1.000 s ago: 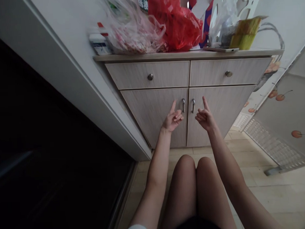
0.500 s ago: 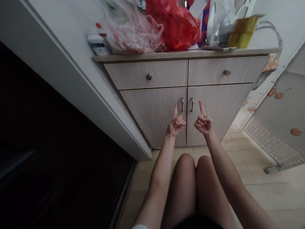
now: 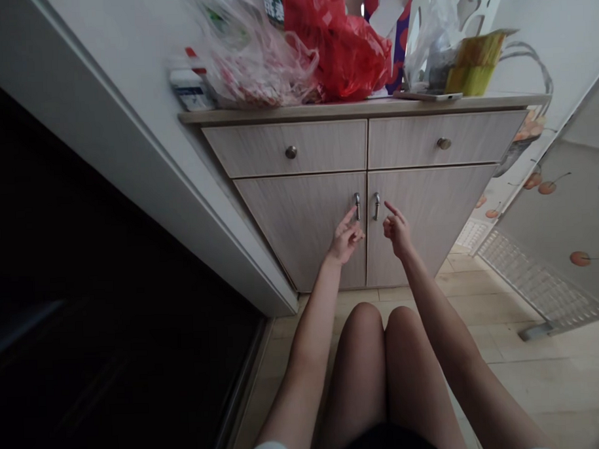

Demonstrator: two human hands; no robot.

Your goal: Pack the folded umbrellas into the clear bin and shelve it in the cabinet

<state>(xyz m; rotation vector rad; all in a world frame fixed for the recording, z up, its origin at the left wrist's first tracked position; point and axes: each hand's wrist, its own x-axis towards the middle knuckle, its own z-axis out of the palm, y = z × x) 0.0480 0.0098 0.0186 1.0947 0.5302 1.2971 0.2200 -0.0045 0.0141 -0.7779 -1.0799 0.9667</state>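
I am crouched before a pale wood cabinet (image 3: 300, 231), my knees just below the view's centre. My left hand (image 3: 346, 239) is held in front of the left door, index finger stretched toward the left metal handle (image 3: 357, 205), the other fingers curled in, holding nothing. My right hand (image 3: 397, 231) mirrors it in front of the right door, its index finger aimed at the right handle (image 3: 376, 206), the rest curled and empty. Neither fingertip touches a handle. Both doors are closed.
Two closed drawers with round knobs (image 3: 290, 152) (image 3: 443, 143) sit above the doors. The top carries a red plastic bag (image 3: 342, 49), a pinkish bag (image 3: 254, 62), a phone (image 3: 427, 95) and a yellow-green packet (image 3: 473, 64). A dark doorway (image 3: 85, 291) is left, a cherry-patterned panel (image 3: 560, 228) right.
Both index fingers, pointing upward before, have tipped forward and inward toward the two door handles. The hands have moved slightly closer to the cabinet.
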